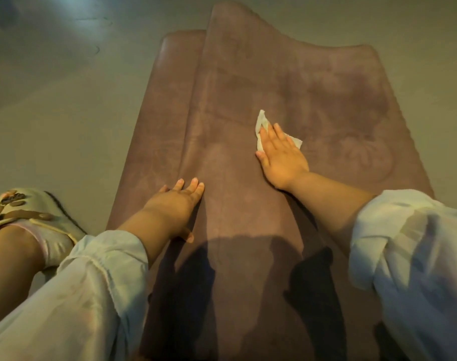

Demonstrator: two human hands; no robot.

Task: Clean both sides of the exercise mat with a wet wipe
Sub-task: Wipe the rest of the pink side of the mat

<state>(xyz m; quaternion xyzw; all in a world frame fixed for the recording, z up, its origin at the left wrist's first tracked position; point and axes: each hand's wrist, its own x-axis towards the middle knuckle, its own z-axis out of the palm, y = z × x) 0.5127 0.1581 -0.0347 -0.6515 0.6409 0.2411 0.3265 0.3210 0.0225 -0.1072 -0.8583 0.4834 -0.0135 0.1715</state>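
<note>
I take the mat as my landmark. Past my right hand and the wipe under it, the mat's far half lies bare, open for a sweep out to its far and right edges. My left hand presses flat on the mat's left fold line, blocking that side. Left of the mat, a shoe stands on the floor; beyond it the floor is open.

The exercise mat lay on the floor, the wet wipe on it under the right hand; the left hand rested nearer, leftward.
</note>
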